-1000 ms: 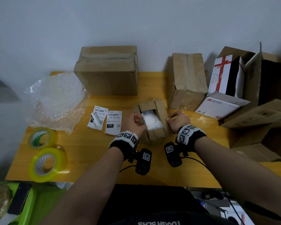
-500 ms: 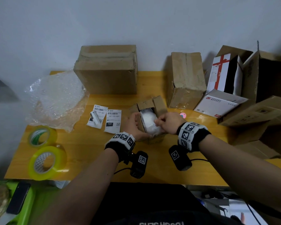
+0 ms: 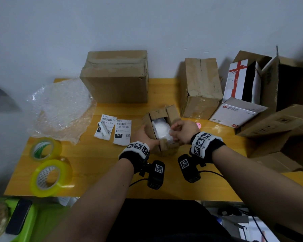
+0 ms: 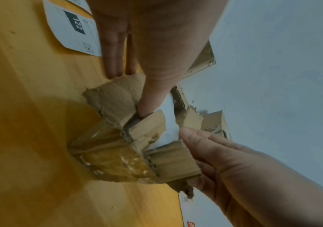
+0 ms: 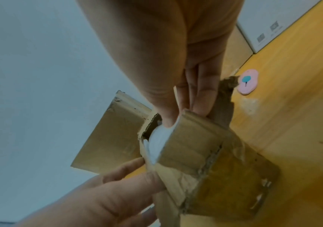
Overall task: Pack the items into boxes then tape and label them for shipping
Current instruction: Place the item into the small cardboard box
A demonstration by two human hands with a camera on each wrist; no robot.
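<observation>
A small open cardboard box stands mid-table with a white wrapped item inside it. My left hand grips the box's left wall, thumb on the near flap; the left wrist view shows that thumb pressed into the box corner. My right hand reaches in from the right and pinches the white item. In the right wrist view its thumb presses the white item while the fingers sit inside the right flap of the box.
Two shipping labels and a small white tube lie left of the box. Beyond them are bubble wrap and two tape rolls. Closed cartons stand behind, open cartons at right, and a pink tag nearby.
My right hand has moved from the box's right side onto the white item inside. My left hand has stayed on the left wall, and the box has shifted a little.
</observation>
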